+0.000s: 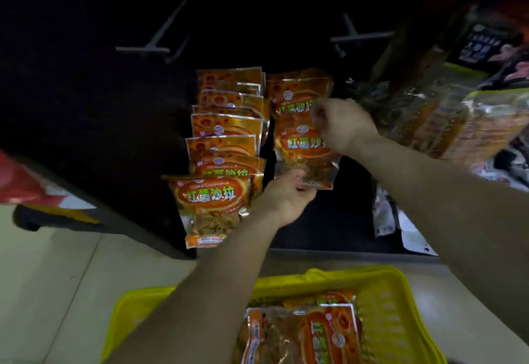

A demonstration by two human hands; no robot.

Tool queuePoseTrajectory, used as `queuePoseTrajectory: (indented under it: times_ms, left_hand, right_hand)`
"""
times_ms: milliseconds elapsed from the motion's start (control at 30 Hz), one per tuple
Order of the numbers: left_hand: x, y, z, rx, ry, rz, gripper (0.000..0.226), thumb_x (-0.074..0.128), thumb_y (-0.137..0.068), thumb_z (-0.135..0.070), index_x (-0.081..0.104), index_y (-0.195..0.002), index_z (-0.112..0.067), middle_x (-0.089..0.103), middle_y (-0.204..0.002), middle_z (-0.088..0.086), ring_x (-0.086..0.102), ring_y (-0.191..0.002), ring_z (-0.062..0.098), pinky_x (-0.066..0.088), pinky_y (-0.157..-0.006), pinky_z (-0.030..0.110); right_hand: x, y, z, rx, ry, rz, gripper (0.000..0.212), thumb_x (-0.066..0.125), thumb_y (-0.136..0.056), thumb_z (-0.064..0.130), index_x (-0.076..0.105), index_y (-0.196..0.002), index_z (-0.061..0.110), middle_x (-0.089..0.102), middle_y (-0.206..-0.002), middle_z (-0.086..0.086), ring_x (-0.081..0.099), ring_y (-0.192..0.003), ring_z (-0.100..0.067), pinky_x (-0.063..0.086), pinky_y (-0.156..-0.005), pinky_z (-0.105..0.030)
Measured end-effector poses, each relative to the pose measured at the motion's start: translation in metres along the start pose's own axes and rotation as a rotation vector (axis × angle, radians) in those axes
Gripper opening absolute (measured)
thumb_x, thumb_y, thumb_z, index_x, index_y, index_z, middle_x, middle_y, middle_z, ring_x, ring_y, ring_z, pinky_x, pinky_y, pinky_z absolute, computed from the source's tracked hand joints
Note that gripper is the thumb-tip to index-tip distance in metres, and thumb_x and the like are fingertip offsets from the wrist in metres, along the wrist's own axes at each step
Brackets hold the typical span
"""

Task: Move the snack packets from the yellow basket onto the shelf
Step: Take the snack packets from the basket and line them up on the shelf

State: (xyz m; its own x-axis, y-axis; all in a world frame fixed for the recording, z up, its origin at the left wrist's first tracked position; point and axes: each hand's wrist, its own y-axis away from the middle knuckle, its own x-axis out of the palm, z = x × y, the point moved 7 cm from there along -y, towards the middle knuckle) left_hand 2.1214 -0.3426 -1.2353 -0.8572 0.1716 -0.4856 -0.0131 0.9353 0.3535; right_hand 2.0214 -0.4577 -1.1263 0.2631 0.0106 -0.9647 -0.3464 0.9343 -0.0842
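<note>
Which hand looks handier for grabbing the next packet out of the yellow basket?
Probably the left hand. It grips only the bottom edge of the packet being placed and sits nearer the yellow basket. The right hand is higher, deeper in the shelf, steadying that packet's top.

**Readable print on the snack packets**

The front packet (pixel 210 206) in the left row on the shelf carries green characters "红薯沙拉" on a red oval, with small Latin lettering above that looks like "HONGSHUSHALA". The packet behind it (pixel 226 167) shows the tops of the same characters. The held packet (pixel 305 149) shows "红薯沙", the rest covered. Print on the basket packets (pixel 323 332) is too blurred to read.
</note>
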Motion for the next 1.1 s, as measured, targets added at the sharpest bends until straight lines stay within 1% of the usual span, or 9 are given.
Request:
queuePoseTrajectory:
  times_ms: [133, 267, 333, 433, 533, 667, 767, 900, 1100]
  left_hand:
    - [0.016, -0.043, 0.003, 0.036, 0.014, -0.057, 0.065, 0.062, -0.094, -0.038, 0.031, -0.150, -0.037, 0.046, -0.149, -0.005, 0.049, -0.131, 0.020, 0.036, -0.097, 0.025]
    - [0.018, -0.067, 0.003, 0.030, -0.078, -0.100, 0.083, 0.060, -0.094, -0.037, 0.005, -0.155, -0.047, 0.017, -0.165, -0.005, 0.034, -0.144, 0.025, 0.035, -0.108, 0.035]
    - [0.018, -0.076, 0.000, 0.040, -0.122, -0.106, 0.086, 0.060, -0.094, -0.036, 0.000, -0.155, -0.048, 0.013, -0.165, -0.006, 0.036, -0.143, 0.027, 0.038, -0.108, 0.038]
    - [0.017, -0.085, -0.004, 0.034, -0.210, -0.096, 0.088, 0.058, -0.095, -0.034, -0.005, -0.155, -0.046, 0.012, -0.166, -0.003, 0.035, -0.143, 0.029, 0.041, -0.106, 0.040]
    - [0.012, -0.089, -0.004, 0.049, -0.279, -0.121, 0.085, 0.058, -0.095, -0.030, 0.001, -0.156, -0.043, 0.018, -0.164, -0.001, 0.036, -0.142, 0.029, 0.042, -0.108, 0.043]
    - [0.003, -0.092, 0.004, 0.105, -0.214, -0.148, 0.078, 0.053, -0.098, -0.016, 0.010, -0.157, -0.043, 0.027, -0.161, 0.001, 0.036, -0.142, 0.024, 0.032, -0.115, 0.031]
    - [-0.001, -0.094, 0.009, 0.117, -0.175, -0.178, 0.076, 0.052, -0.098, -0.012, 0.014, -0.156, -0.043, 0.031, -0.158, 0.002, 0.036, -0.141, 0.021, 0.027, -0.107, 0.020]
    - [0.000, -0.099, 0.009, 0.122, -0.217, -0.170, 0.077, 0.052, -0.099, -0.016, 0.010, -0.157, -0.042, 0.026, -0.161, 0.001, 0.035, -0.142, 0.022, 0.030, -0.112, 0.025]
    - [0.007, -0.103, 0.008, 0.083, -0.248, -0.162, 0.083, 0.057, -0.097, -0.027, 0.002, -0.156, -0.046, 0.021, -0.163, 0.001, 0.038, -0.141, 0.026, 0.039, -0.111, 0.037]
  right_hand:
    - [0.003, -0.035, -0.013, -0.009, -0.101, -0.098, 0.006, 0.055, -0.093, 0.027, 0.059, -0.096, 0.030, 0.065, -0.102, -0.010, 0.061, -0.098, -0.034, 0.041, -0.074, -0.032]
    - [0.001, -0.054, -0.016, -0.029, -0.135, -0.145, 0.011, 0.056, -0.092, 0.021, 0.056, -0.090, 0.032, 0.061, -0.092, -0.003, 0.062, -0.097, -0.031, 0.041, -0.075, -0.032]
    - [0.003, -0.058, -0.017, -0.031, -0.083, -0.121, 0.012, 0.057, -0.093, 0.025, 0.060, -0.101, 0.033, 0.066, -0.105, -0.007, 0.060, -0.105, -0.031, 0.046, -0.085, -0.038]
    - [-0.006, -0.041, -0.010, -0.036, 0.094, -0.232, 0.049, 0.059, -0.089, 0.027, 0.049, -0.137, 0.020, 0.055, -0.132, -0.016, 0.046, -0.123, -0.038, 0.038, -0.101, -0.045]
    - [-0.004, 0.002, -0.005, -0.084, -0.050, -0.371, 0.049, 0.056, -0.085, 0.014, 0.048, -0.133, 0.009, 0.051, -0.129, -0.017, 0.047, -0.117, -0.037, 0.043, -0.096, -0.046]
    - [0.043, 0.033, -0.022, -0.001, -0.300, -0.079, 0.041, 0.053, -0.087, 0.006, 0.055, -0.127, 0.015, 0.056, -0.122, -0.011, 0.057, -0.109, -0.034, 0.052, -0.088, -0.044]
    - [0.062, 0.032, -0.034, 0.077, -0.237, -0.059, 0.049, 0.052, -0.086, 0.006, 0.055, -0.133, 0.019, 0.055, -0.124, -0.011, 0.058, -0.109, -0.035, 0.052, -0.082, -0.039]
    - [0.092, 0.011, -0.036, 0.092, -0.275, 0.132, 0.067, 0.047, -0.092, 0.009, 0.030, -0.153, 0.028, 0.033, -0.156, -0.005, 0.038, -0.139, -0.026, 0.035, -0.110, -0.033]
    - [0.107, 0.002, -0.041, 0.126, -0.315, 0.191, 0.070, 0.043, -0.096, 0.012, 0.014, -0.157, 0.030, 0.013, -0.165, 0.002, 0.016, -0.150, -0.017, 0.015, -0.116, -0.026]
